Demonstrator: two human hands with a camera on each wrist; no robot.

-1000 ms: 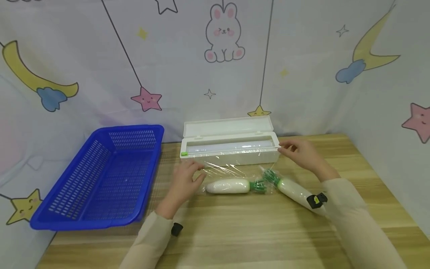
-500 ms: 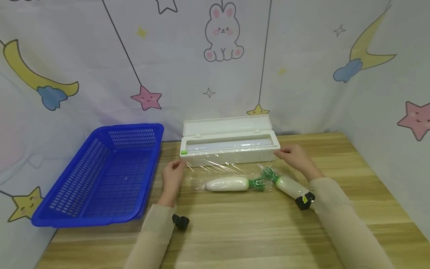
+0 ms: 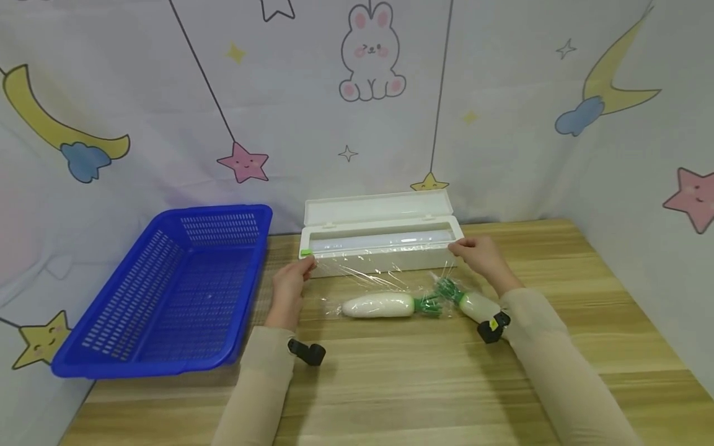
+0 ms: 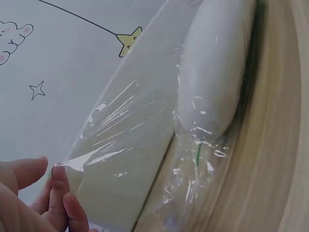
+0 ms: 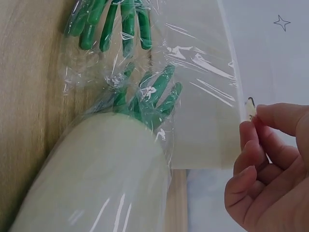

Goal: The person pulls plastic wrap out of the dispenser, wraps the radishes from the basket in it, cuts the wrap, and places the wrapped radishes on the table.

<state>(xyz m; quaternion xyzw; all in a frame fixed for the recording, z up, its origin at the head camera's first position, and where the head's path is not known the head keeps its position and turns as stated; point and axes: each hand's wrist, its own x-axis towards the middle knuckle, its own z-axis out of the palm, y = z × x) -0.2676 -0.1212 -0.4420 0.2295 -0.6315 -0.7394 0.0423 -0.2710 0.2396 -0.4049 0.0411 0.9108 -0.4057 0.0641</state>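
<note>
A white cling film dispenser (image 3: pixel 385 256) stands lidded-back at the rear of the table, with a film roll (image 3: pixel 385 240) inside. Clear cling film (image 4: pixel 104 157) drapes down its front. In the head view my left hand (image 3: pixel 288 288) is at the dispenser's front left corner, beside the green slider (image 3: pixel 306 253); its fingertips hold the film's edge, which creases toward them. My right hand (image 3: pixel 481 260) pinches the film's edge at the right front corner. A wrapped white radish (image 3: pixel 379 305) lies before the box. Another wrapped radish (image 3: pixel 480 306) lies slanted, partly behind the right wrist camera.
A blue plastic basket (image 3: pixel 252 310) with perforated walls stands on the left of the wooden table (image 3: pixel 390 396). Behind the dispenser hangs a pale cloth backdrop (image 3: pixel 290 80) with printed cartoons. Black cameras (image 3: pixel 308 353) sit on both wrists.
My left hand first drew left from above the radish, then shifted slightly right to the dispenser's corner. The right hand moved a little left along the dispenser's front. Radishes and basket stayed put.
</note>
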